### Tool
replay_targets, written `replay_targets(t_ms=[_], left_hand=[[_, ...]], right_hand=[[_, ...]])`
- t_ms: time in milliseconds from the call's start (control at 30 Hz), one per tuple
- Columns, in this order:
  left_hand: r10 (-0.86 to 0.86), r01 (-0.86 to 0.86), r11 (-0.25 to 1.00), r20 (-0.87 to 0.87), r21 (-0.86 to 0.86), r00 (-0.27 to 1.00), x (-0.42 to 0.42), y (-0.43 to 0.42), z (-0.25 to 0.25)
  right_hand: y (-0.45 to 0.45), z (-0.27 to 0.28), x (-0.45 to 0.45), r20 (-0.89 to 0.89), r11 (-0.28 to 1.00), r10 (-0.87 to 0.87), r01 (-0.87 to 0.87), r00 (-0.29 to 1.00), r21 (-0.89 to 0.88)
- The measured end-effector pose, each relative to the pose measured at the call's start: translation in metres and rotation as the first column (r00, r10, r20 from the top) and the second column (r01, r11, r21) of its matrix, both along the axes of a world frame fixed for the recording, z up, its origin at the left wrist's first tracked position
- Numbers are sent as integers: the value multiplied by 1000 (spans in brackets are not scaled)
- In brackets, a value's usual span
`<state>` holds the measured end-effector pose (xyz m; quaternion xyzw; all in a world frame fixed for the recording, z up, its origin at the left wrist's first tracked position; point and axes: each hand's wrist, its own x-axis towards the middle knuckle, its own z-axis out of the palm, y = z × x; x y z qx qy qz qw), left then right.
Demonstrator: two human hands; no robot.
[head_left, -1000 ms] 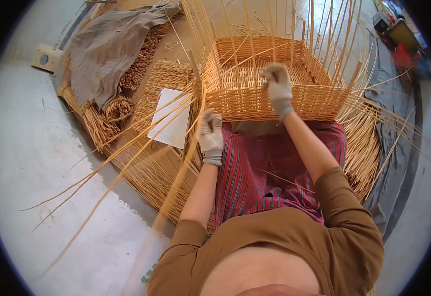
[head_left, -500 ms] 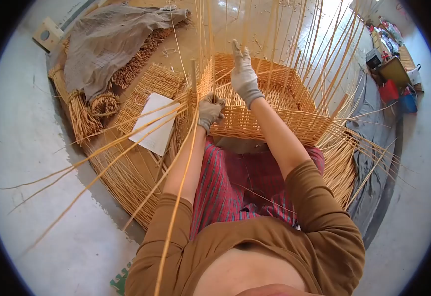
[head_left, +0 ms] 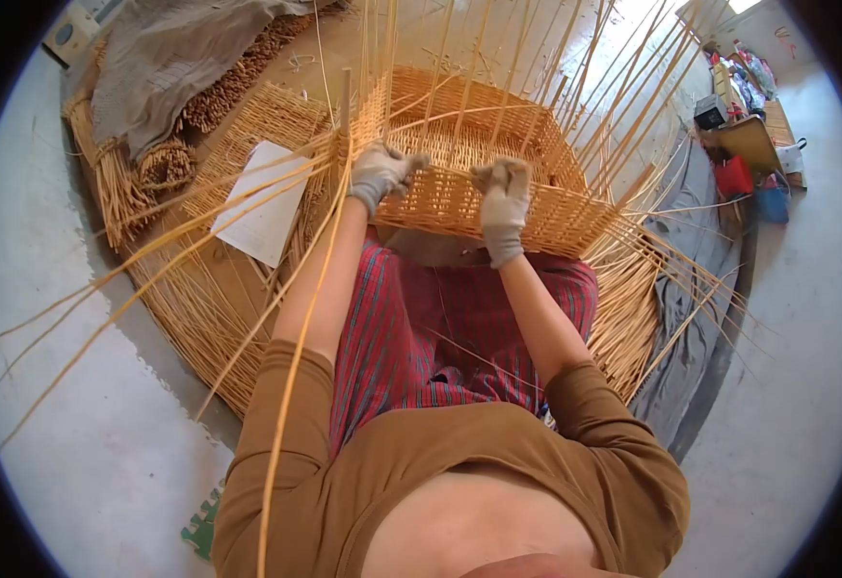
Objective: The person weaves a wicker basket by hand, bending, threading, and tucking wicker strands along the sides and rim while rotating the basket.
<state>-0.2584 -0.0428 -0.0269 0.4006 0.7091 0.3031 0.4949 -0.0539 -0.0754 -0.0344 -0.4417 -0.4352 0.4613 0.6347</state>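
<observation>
Left hand [head_left: 385, 175] near right hand [head_left: 504, 200], both curled

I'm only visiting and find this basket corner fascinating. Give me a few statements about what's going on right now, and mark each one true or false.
1. The left hand and the right hand both wear gloves. True.
2. A white sheet of paper lies to the left of the wicker basket. True.
3. The right hand rests on the person's lap. False: it is at the near wall of the basket.
4. Red plaid fabric covers the person's lap. True.
5. No rods stick up around the basket. False: many tall ones rise there.
6. The cloth over the sticks at the upper left is bright green. False: it is grey.
</observation>
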Motion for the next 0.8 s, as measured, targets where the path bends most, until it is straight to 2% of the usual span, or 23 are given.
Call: replay_targets(t_ms=[67, 100, 133, 167, 200, 233, 267, 300, 333, 367, 400, 433, 467, 500, 533, 567, 600, 633, 700, 733, 800], left_hand=[[70, -70, 998, -5, -5, 998, 6, 0, -4], [107, -106, 994, -63, 16, 992, 9, -2, -2], [145, -141, 989, -125, 39, 982, 12, -6, 4], [191, -187, 981, -71, 56, 979, 15, -10, 12], [200, -194, 978, -74, 73, 977, 12, -16, 2], [252, -255, 954, 38, 159, 967, 8, -23, -21], [266, -298, 915, 150, 270, 952, 8, -10, -22], [247, -279, 915, 142, 292, 959, 14, -7, -21], [227, -403, 722, 358, 562, 906, 24, -10, -21], [196, -484, 590, 467, 646, 862, 32, -7, -21], [129, -547, 447, 555, 708, 822, 40, -4, -21], [-17, -17, 826, 54, 563, 998, 47, 7, -19], [-173, 313, 839, -328, 446, 929, 49, 14, -28], [-307, 586, 763, -646, 272, 699, 51, 22, -43], [-304, 593, 754, -650, 282, 696, 53, 27, -19], [-451, 515, 853, -375, 87, 810, 53, 26, 2], [-480, 469, 870, -43, -153, 876, 55, 18, 17], [-456, 447, 878, -12, -172, 890, 55, 17, 21], [-419, 408, 902, -56, -138, 906, 57, 15, 17], [-380, 370, 923, -92, -110, 920, 58, 15, 13], [-401, 384, 914, -143, -134, 905, 61, 13, 6]], right_hand=[[-11, 39, -26, 174, 984, 161, -171, 971, 46], [-10, 37, -24, 186, 984, 160, -171, 969, 42], [-4, 28, -22, 191, 977, 117, -147, 975, 153], [4, 21, -23, 184, 955, 77, -126, 980, 270], [22, 10, 1, 30, 996, 83, -84, 996, 31], [27, -11, 28, 39, 973, 130, -120, 991, -197], [42, -21, 49, 27, 914, 159, -137, 987, -383], [46, -29, 62, 17, 923, 142, -126, 990, -363], [41, -36, 72, -155, 944, 101, -144, 983, -297], [37, -44, 79, -318, 961, 75, -154, 945, -231], [31, -41, 78, -315, 960, 68, -147, 947, -237], [22, -30, 73, -249, 977, 39, -90, 968, -194], [13, -17, 67, -183, 989, 11, -37, 983, -143], [8, -6, 64, -235, 956, 45, -110, 971, -272], [22, 1, 66, -235, 961, 40, -102, 971, -259], [36, 6, 68, -150, 940, -40, -14, 988, -341], [42, 9, 71, -53, 902, -110, 77, 993, -425], [45, 22, 65, -105, 973, -61, 36, 993, -229], [66, 28, 49, 151, 994, 79, -90, 985, 67], [80, 44, 33, 507, 932, -88, -109, 858, 345], [101, 65, 6, 720, 805, -328, -217, 612, 551]])
